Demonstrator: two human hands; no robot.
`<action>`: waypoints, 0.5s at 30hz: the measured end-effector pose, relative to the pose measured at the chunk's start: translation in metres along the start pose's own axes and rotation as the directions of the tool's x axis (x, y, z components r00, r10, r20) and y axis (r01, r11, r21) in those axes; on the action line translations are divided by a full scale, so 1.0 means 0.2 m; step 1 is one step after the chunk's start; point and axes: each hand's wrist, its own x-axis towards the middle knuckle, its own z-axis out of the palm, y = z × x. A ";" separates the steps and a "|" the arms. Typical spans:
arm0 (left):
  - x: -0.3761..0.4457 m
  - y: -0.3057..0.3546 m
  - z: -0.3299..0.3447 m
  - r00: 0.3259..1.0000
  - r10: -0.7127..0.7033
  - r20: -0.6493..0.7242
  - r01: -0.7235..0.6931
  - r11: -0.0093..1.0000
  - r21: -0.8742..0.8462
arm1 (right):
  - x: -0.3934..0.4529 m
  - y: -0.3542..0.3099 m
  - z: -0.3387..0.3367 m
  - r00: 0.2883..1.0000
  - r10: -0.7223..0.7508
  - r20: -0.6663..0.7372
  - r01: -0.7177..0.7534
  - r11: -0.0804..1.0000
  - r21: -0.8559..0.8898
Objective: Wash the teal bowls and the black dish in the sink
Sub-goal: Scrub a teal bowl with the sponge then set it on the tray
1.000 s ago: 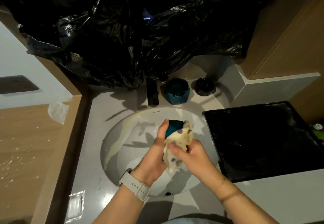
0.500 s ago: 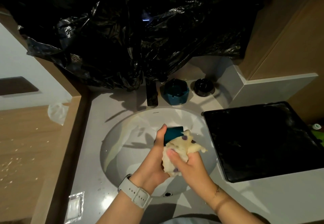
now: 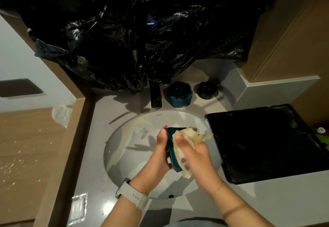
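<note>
Over the white sink (image 3: pixel 124 143), my left hand (image 3: pixel 160 153) grips a teal bowl (image 3: pixel 173 148) held on its side. My right hand (image 3: pixel 199 157) presses a cream cloth with purple dots (image 3: pixel 188 137) against that bowl's right face, covering much of it. A second teal bowl (image 3: pixel 179 94) stands on the counter behind the sink. The small black dish (image 3: pixel 207 89) sits to its right, near the back wall.
A black faucet (image 3: pixel 155 96) rises behind the basin. A large black tray (image 3: pixel 267 141) lies on the counter to the right. Black plastic sheeting (image 3: pixel 133 40) hangs over the back wall. A small foil packet (image 3: pixel 78 207) rests at the counter's front left.
Both hands have shifted slightly right and toward me over the basin. The cloth has slid across the bowl, with a loose end now sticking out to the right.
</note>
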 end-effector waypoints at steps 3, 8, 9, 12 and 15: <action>-0.03 0.08 -0.03 0.984 -0.163 0.077 0.172 0.975 -0.141 | -0.07 0.04 0.03 0.988 -0.134 0.074 0.141 0.985 -0.101; -0.05 0.06 -0.01 1.000 0.010 0.012 -0.011 0.999 0.034 | -0.10 0.00 0.05 0.989 -0.108 0.103 0.113 0.992 -0.051; -0.05 0.05 -0.01 0.994 0.108 0.021 -0.109 0.986 0.124 | -0.10 -0.03 0.05 0.993 -0.057 0.104 0.057 0.998 -0.004; -0.04 0.02 0.03 0.969 0.247 -0.002 -0.243 0.955 0.172 | -0.09 -0.10 0.04 0.990 0.007 0.138 -0.011 1.000 0.027; -0.04 0.00 0.03 0.976 0.217 0.031 -0.218 0.974 0.061 | -0.09 -0.12 0.07 0.994 -0.030 0.108 0.029 1.000 0.013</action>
